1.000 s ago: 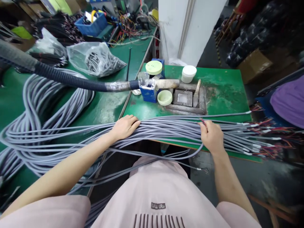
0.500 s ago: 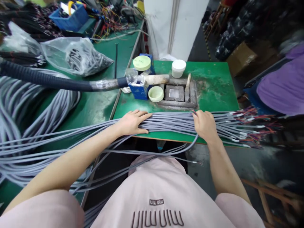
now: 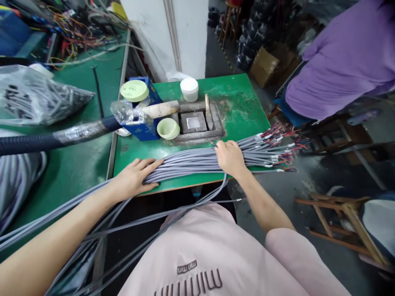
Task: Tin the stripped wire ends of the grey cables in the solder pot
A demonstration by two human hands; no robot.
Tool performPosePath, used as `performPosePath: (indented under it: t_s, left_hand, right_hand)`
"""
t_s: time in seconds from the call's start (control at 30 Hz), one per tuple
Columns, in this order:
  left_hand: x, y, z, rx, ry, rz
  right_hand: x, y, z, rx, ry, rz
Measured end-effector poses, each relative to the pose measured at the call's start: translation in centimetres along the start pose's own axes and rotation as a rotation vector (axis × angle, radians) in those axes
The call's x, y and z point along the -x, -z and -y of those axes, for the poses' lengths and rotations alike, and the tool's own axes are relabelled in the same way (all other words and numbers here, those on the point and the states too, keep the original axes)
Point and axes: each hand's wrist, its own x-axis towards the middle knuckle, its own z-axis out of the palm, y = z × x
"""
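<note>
A thick bundle of grey cables (image 3: 185, 160) lies along the front of the green bench. My left hand (image 3: 134, 176) rests across its left part, fingers stretched out and thumb spread toward the near side. Further right, my right hand (image 3: 231, 158) is closed over the bundle, wrapped round a grey cable. Coloured wire ends poke out at its far side, and the cable bends down below the hand. How many cables it grips is hidden. Stripped red and blue wire ends (image 3: 284, 144) with white wraps fan out at the bundle's right end.
Behind the bundle, a square metal pot (image 3: 194, 122) is set into the bench (image 3: 243, 98), near a green cup (image 3: 168, 129), a white jar (image 3: 189, 89) and a dark hose (image 3: 83, 135). A cable coil (image 3: 18, 181) lies left. A person in purple (image 3: 339, 61) sits at right.
The camera view has turned to the right, so the bench and hands appear further left. Both hands keep about the same places on the bundle.
</note>
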Motion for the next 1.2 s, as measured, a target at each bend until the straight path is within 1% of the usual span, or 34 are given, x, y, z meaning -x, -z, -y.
performPosePath:
  t_s: [0.1, 0.17, 0.2, 0.27, 0.33, 0.43, 0.5, 0.57, 0.7, 0.8, 0.9, 1.03, 1.2]
  left_hand:
    - [0.5, 1.0, -0.2, 0.032, 0.034, 0.057]
    - [0.0, 2.5, -0.8, 0.056, 0.057, 0.094]
    - [-0.6, 3.5, -1.1, 0.066, 0.061, 0.087]
    - [-2.4, 5.4, -2.0, 0.087, 0.078, 0.008]
    - [-4.9, 7.1, -2.7, 0.090, 0.155, -0.056]
    - [-8.5, 8.2, -3.2, -0.004, 0.316, -0.066]
    - [-10.4, 8.2, -3.0, -0.049, 0.390, -0.054]
    - [-11.7, 7.8, -2.6, -0.060, 0.426, -0.039]
    - [-13.0, 6.9, -2.0, -0.039, 0.461, -0.033]
    - [-13.3, 6.6, -1.8, -0.014, 0.470, -0.038]
    - [-13.3, 6.7, -1.8, 0.003, 0.471, -0.034]
    - [-12.9, 7.0, -1.7, 0.016, 0.485, -0.039]
    - [-12.3, 6.6, -1.6, 0.017, 0.485, -0.030]
  right_hand:
    - [0.3, -0.3, 0.4, -0.012, 0.009, -0.062]
    - [0.3, -0.5, 0.4, -0.017, 0.014, -0.100]
    - [0.3, -0.6, 0.3, -0.020, 0.018, -0.117]
    - [0.3, -0.7, 0.2, -0.032, 0.027, -0.142]
    - [0.4, -0.8, 0.2, -0.048, 0.028, -0.161]
    - [0.4, -0.9, 0.2, -0.067, 0.027, -0.184]
    - [0.5, -0.9, 0.2, -0.077, 0.026, -0.194]
    - [0.5, -1.0, 0.2, -0.078, 0.027, -0.202]
    - [0.5, -1.0, 0.2, -0.074, 0.022, -0.203]
    - [0.5, -1.0, 0.2, -0.089, 0.011, -0.187]
    - [0.5, -1.0, 0.2, -0.103, 0.007, -0.175]
    - [0.5, -0.9, 0.2, -0.111, 0.007, -0.172]
    - [0.6, -1.1, 0.2, -0.087, 0.018, -0.195]
